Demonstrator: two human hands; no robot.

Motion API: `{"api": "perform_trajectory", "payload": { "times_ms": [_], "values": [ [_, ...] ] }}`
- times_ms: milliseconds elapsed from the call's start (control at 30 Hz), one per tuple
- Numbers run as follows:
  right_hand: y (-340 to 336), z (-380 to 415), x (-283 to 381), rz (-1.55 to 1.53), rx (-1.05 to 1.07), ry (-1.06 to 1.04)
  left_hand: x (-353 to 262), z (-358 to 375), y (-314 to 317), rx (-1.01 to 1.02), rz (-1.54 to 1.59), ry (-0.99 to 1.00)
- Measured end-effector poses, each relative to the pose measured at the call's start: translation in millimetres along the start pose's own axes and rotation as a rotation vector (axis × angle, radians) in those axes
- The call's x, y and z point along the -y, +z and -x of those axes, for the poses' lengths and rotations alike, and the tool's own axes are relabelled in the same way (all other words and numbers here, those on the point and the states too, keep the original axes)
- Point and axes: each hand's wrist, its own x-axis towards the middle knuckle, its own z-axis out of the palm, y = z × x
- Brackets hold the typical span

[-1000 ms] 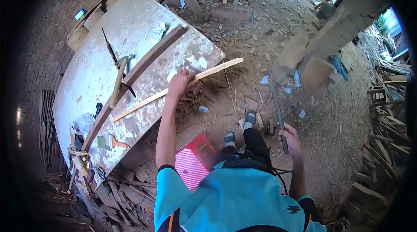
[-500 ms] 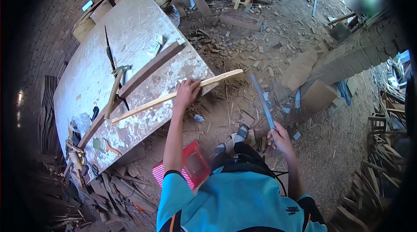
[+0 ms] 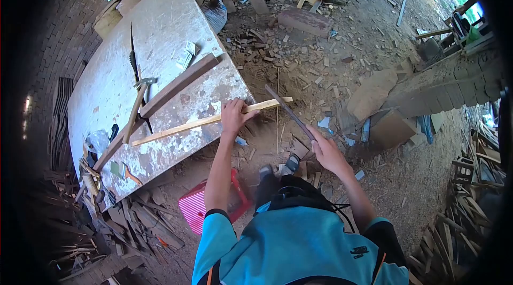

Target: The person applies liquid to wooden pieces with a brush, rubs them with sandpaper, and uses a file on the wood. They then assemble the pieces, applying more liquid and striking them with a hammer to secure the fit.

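Note:
My left hand presses a long, pale wooden strip onto the worn tabletop, fingers closed over it near the table's corner. The strip's right end juts past that corner into the air. In my right hand is a long, narrow metal blade, gripped at its lower end. The blade slants up to the left and overlaps the strip's free end in this view. Its handle is hidden in my fist.
On the table lie a thick dark timber, a hammer, a toothed saw blade and a paintbrush. A red plastic stool stands below the table edge. Wood scraps are piled at right; offcuts litter the dirt floor.
My right hand has moved up and left, bringing the blade from beside the strip to across its free end. My left hand stays on the strip.

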Motion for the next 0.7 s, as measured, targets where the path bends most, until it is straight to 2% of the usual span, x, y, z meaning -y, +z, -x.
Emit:
{"api": "perform_trajectory", "payload": {
  "times_ms": [133,233,300,333,433,567,700],
  "values": [
    [-3,-15,-2,0.077,0.048,-0.077,6,-2,1,0.002,0.022,0.022],
    [-9,-24,7,0.147,0.088,-0.034,7,-2,3,-0.009,0.024,0.047],
    [-13,-27,11,0.155,0.069,-0.031,3,-10,3,-0.046,0.014,0.091],
    [-15,-30,13,0.162,0.055,-0.027,-1,-11,1,0.017,0.012,0.049],
    [-14,-28,17,0.137,0.010,-0.014,-12,-3,7,-0.077,0.087,0.066],
    [1,-20,23,0.080,-0.008,0.045,-14,8,-4,-0.065,0.220,0.052],
    [15,-20,33,0.023,-0.007,0.137,-6,3,-6,0.050,0.223,0.007]
  ]
}}
